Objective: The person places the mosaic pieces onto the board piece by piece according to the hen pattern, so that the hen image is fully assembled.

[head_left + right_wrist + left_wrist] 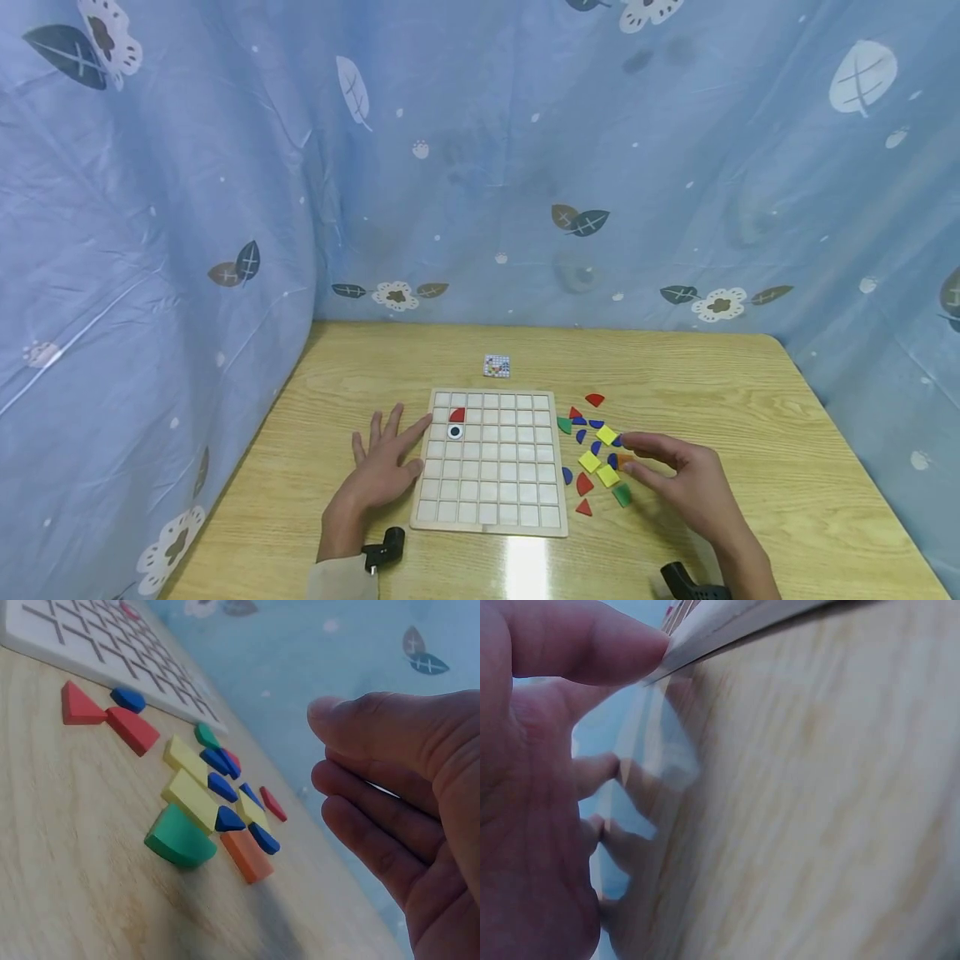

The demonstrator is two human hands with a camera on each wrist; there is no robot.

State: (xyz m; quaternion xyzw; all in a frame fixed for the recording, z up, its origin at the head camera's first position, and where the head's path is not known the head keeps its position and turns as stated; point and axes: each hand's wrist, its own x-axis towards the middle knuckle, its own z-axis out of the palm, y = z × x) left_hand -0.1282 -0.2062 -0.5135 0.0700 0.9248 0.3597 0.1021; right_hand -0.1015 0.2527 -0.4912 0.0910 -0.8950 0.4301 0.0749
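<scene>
The left hand [382, 472] is laid flat on the wooden table [750, 400], fingers spread, with the fingertips [641, 652] touching the left edge of the gridded wooden board [491, 460]. Nothing is gripped by it. On the board two pieces are seated in neighbouring cells near the upper left corner — a red quarter-round piece [457, 414] and, just below it, a white piece with a dark ring [454, 432].

The right hand [678, 479] is held just above the table to the right of the board, fingers [382, 847] lying close together and slightly curved, the thumb [360, 724] kept apart above them; nothing is pinched. Its fingertips are near the scatter of loose coloured pieces [596, 458] — red triangles, blue quarter-rounds, yellow squares [191, 796], an orange square [246, 855] and a green quarter-round [178, 838] — which lie between the board and the hand. Whether any piece is touched cannot be told.

A small patterned card [497, 365] is seen beyond the board's far edge.
</scene>
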